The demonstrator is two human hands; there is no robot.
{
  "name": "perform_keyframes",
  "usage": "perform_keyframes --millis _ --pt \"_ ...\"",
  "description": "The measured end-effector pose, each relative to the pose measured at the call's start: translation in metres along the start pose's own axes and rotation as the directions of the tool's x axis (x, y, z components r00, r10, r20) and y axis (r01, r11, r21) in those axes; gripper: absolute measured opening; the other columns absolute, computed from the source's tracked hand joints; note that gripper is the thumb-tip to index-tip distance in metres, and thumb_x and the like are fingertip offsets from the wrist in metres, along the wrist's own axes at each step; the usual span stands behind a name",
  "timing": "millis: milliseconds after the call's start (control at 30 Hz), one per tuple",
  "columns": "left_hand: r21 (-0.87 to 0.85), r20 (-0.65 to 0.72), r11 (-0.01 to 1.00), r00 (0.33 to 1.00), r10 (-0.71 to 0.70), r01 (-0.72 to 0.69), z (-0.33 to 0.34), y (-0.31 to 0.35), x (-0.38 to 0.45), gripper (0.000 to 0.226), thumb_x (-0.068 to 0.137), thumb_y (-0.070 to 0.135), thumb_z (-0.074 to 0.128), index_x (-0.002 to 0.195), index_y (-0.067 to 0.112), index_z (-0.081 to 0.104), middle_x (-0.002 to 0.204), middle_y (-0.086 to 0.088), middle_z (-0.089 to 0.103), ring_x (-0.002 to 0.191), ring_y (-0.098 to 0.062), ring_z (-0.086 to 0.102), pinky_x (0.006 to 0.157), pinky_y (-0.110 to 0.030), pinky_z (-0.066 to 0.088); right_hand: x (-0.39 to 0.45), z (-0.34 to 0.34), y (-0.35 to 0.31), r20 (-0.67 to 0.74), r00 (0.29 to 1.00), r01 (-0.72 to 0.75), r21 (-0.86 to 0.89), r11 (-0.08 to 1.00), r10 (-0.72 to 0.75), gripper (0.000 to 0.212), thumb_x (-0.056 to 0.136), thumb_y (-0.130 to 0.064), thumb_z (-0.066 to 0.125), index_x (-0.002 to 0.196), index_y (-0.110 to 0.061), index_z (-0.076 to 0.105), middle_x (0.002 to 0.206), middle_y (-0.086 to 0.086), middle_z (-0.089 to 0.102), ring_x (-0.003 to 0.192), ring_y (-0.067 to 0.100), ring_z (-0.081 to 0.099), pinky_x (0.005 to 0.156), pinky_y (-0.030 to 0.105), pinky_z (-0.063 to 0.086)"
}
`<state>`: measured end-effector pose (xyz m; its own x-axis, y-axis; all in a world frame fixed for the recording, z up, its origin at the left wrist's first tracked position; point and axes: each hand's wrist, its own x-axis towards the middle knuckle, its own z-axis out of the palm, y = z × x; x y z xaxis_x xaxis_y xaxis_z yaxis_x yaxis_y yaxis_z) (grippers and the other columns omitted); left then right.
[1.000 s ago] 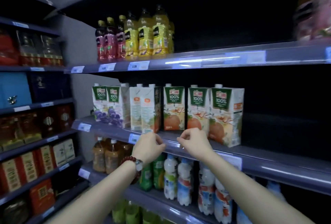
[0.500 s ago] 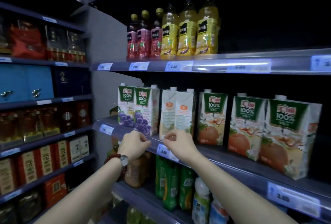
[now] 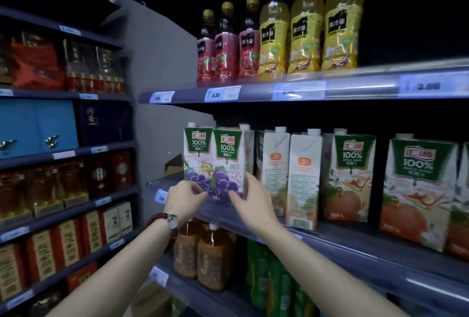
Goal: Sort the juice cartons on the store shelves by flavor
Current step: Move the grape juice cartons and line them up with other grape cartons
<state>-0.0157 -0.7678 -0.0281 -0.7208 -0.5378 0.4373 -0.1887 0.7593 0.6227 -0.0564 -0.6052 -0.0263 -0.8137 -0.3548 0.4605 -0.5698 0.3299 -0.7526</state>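
Progress: the middle shelf (image 3: pixel 355 245) already reads, by my judgement, as sorted by flavor; like cartons stand together from left to right, so little seems left beyond squaring up the row.
Grape group: two grape cartons (image 3: pixel 215 162) stand upright and touching at the left end of the row, centre of the frame, purple grapes facing out.
Turned pair: two side-on cartons (image 3: pixel 289 177) stand just right of the grape pair, showing pale side panels with an orange badge; their flavor cannot be told from this face.
Apple group: two apple cartons (image 3: pixel 380 179) stand at centre right, with a gap between them; the edge of another carton shows at the right border.
Left hand: the left hand (image 3: pixel 184 198) rests its fingertips on the lower front of the grape pair, loosely curled, not clenched round anything.
Right hand: the right hand (image 3: pixel 250 201) lies open against the lower right corner of the right grape carton, thumb on the front, fingers on its side; together the hands bracket the pair rather than lift it.
Left to do: probably nudge the grape pair flush, and turn the side-on pair to face front.
Upper shelf: red bottles (image 3: pixel 225 47) and yellow bottles (image 3: pixel 307 32) stand grouped by colour, upper centre.
Lower shelf: brown bottles (image 3: pixel 203 253) and green bottles (image 3: pixel 269 278) hold drinks, bottom centre.
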Motion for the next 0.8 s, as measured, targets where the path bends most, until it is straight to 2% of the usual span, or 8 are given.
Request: perform_keyframes --millis 167,267,333,400,467,533,667,800 --pt "0.0 -0.016 0.999 0.999 -0.036 0.036 -0.005 -0.032 0.062 0.017 0.085 0.03 0.067 0.076 0.016 0.069 0.078 -0.003 0.064 0.078 -0.018 0.054 0.07 -0.024 0.038 0.021 0.028 -0.002 -0.13 0.982 -0.152 -0.087 0.985 0.14 0.079 0.096 -0.028 0.056 0.156 -0.008 0.009 0.163 0.008 0.018 0.149 0.025 0.021 0.119 0.036 0.019" --pt "-0.046 0.007 0.997 0.998 -0.063 0.063 -0.001 -0.048 0.089 0.024 0.086 0.036 0.068 0.078 0.013 0.065 0.08 -0.003 0.062 0.072 -0.019 0.054 0.067 -0.024 0.039 0.03 0.045 -0.004 -0.18 0.958 -0.229 -0.012 0.973 0.223 0.088 0.096 -0.035 0.055 0.156 -0.009 -0.004 0.165 0.008 0.012 0.148 0.027 0.023 0.118 0.036 0.023" --pt "-0.17 0.056 0.982 0.995 -0.079 0.087 0.005 -0.057 0.102 0.026 0.086 0.038 0.069 0.075 0.018 0.056 0.083 -0.001 0.06 0.063 -0.008 0.052 0.055 -0.021 0.038 0.038 0.053 -0.006 -0.228 0.937 -0.261 0.049 0.964 0.265 0.087 0.095 -0.04 0.055 0.156 -0.009 0.001 0.162 0.01 0.023 0.143 0.029 0.035 0.116 0.041 0.033" --pt "-0.287 0.134 0.951 0.988 -0.077 0.113 0.011 -0.066 0.115 0.027 0.084 0.041 0.07 0.089 0.019 0.055 0.089 0.0 0.062 0.065 -0.001 0.049 0.052 -0.018 0.035 0.044 0.059 -0.008 -0.286 0.918 -0.261 0.087 0.962 0.275 0.084 0.093 -0.043 0.057 0.154 -0.007 0.013 0.156 0.011 0.034 0.138 0.028 0.041 0.113 0.042 0.037" --pt "-0.387 0.195 0.914 0.98 -0.049 0.123 0.015 -0.071 0.125 0.049 0.082 0.042 0.072 0.116 0.012 0.057 0.093 0.005 0.06 0.07 -0.003 0.053 0.059 -0.019 0.04 0.047 0.063 -0.009 -0.33 0.896 -0.275 0.112 0.955 0.297 0.079 0.089 -0.045 0.062 0.147 -0.005 0.025 0.147 0.013 0.046 0.134 0.029 0.045 0.11 0.043 0.04" --pt "-0.47 0.239 0.872 0.971 -0.022 0.136 0.017 -0.073 0.134 0.066 0.078 0.043 0.075 0.128 0.007 0.052 0.103 0.005 0.061 0.08 -0.01 0.059 0.069 -0.024 0.047 0.05 0.066 -0.007 -0.359 0.88 -0.288 0.114 0.951 0.31 0.065 0.086 -0.044 0.066 0.131 -0.008 0.036 0.127 0.015 0.061 0.119 0.031 0.057 0.101 0.046 0.047" --pt "-0.578 0.331 0.8 0.942 0.05 0.161 0.029 -0.073 0.144 0.053 0.073 0.042 0.08 0.115 0.017 0.059 0.113 -0.004 0.07 0.105 -0.025 0.065 0.098 -0.045 0.049 0.054 0.069 -0.003 -0.415 0.861 -0.27 0.117 0.956 0.294 0.045 0.086 -0.035 0.069 0.109 -0.013 0.038 0.108 0.013 0.068 0.1 0.031 0.066 0.088 0.048 0.054" --pt "-0.582 0.305 0.792 0.953 0.002 0.185 0.038 -0.078 0.15 0.058 0.065 0.049 0.084 0.108 0.017 0.06 0.109 -0.005 0.07 0.1 -0.024 0.067 0.096 -0.047 0.052 0.058 0.074 -0.004 -0.503 0.823 -0.275 0.056 0.96 0.265 0.038 0.089 -0.028 0.066 0.106 -0.011 0.037 0.117 0.015 0.062 0.109 0.032 0.059 0.094 0.05 0.049"
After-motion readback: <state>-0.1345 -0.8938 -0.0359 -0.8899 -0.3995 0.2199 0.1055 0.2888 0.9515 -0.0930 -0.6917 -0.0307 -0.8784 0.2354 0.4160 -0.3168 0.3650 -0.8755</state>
